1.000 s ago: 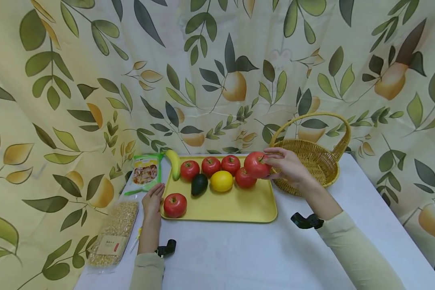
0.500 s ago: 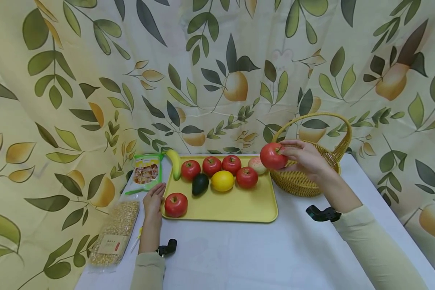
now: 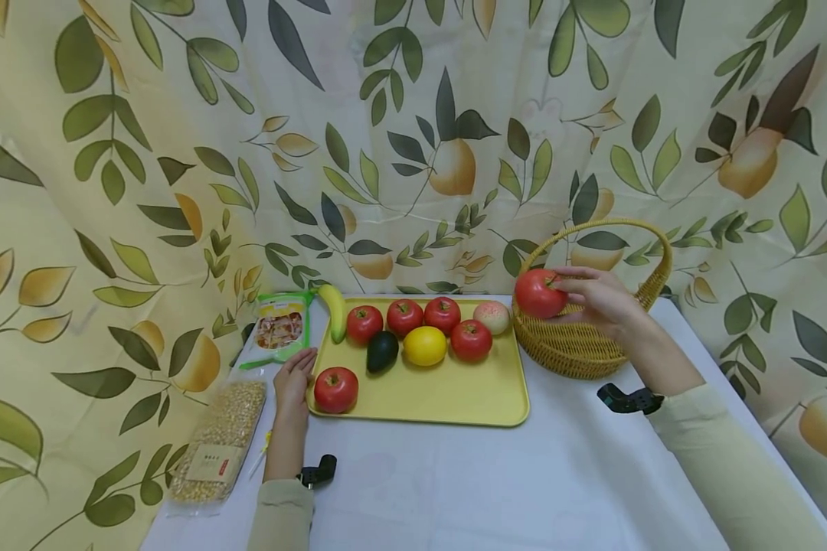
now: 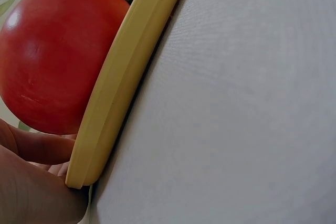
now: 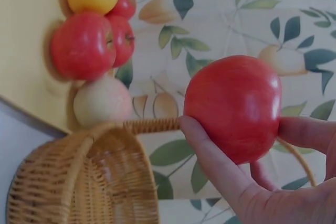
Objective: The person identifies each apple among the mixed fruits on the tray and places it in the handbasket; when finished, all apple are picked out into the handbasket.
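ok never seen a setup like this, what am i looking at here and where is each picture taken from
There is no machine, just a person working bare-handed. The wide picture comes from a head-worn camera; the two close-ups come from wrist cameras, one per hand. On the white table sits a yellow tray with five red fruits, a lemon, an avocado, a pale pinkish fruit and a banana at its left end. Left of it lie a green-edged packet and a bag of grains; to its right stands a woven basket. The right hand holds another red fruit up near the basket; the left hand touches the tray's left edge.
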A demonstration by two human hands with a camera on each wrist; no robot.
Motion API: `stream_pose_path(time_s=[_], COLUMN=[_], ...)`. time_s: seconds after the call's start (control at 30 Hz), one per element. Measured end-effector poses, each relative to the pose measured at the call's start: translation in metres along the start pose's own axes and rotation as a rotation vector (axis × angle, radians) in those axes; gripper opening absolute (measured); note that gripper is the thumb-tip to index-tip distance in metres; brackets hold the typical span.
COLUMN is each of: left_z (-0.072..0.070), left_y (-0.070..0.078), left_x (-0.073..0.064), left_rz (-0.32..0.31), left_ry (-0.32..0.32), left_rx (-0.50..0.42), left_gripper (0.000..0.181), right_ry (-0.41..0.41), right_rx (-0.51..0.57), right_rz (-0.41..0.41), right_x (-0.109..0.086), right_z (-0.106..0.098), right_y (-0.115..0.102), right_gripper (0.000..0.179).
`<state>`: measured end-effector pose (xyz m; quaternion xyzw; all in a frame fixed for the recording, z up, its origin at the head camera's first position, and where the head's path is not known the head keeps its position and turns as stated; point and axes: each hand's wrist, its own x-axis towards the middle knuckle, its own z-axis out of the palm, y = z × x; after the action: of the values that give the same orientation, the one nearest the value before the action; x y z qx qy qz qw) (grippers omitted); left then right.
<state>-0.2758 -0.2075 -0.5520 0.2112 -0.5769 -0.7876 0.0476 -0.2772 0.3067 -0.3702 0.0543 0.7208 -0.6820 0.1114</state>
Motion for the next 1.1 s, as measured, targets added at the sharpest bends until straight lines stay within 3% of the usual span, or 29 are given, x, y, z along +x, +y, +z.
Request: stream_pose_path(time_s=[0.23, 0.6, 0.8, 1.1], left_z=[0.000, -0.001, -0.001, -0.001], left_y=[0.000, 0.000, 0.000, 0.000], left_x=[-0.001, -0.001, -0.001, -0.003], left_rz=[-0.001, -0.003, -0.007, 0.000], left_ry=[-0.006, 0.001, -0.001, -0.003], left_rx=[0.009, 0.006, 0.014, 0.023], left_gripper=[0.072, 0.072, 0.072, 0.072], right_ry=[0.019, 0.081, 0.087, 0.093], right_rx=[0.021, -0.061, -0.027, -0.033], right_rz=[0.054, 0.080, 0.110, 0.128], right_x=[0.014, 0.033, 0.048, 0.071], right_z=[-0.019, -0.038, -0.045, -0.051], right_y=[0.002, 0.011, 0.016, 0.028], right_gripper=[0.063, 0.068, 0.067, 0.050])
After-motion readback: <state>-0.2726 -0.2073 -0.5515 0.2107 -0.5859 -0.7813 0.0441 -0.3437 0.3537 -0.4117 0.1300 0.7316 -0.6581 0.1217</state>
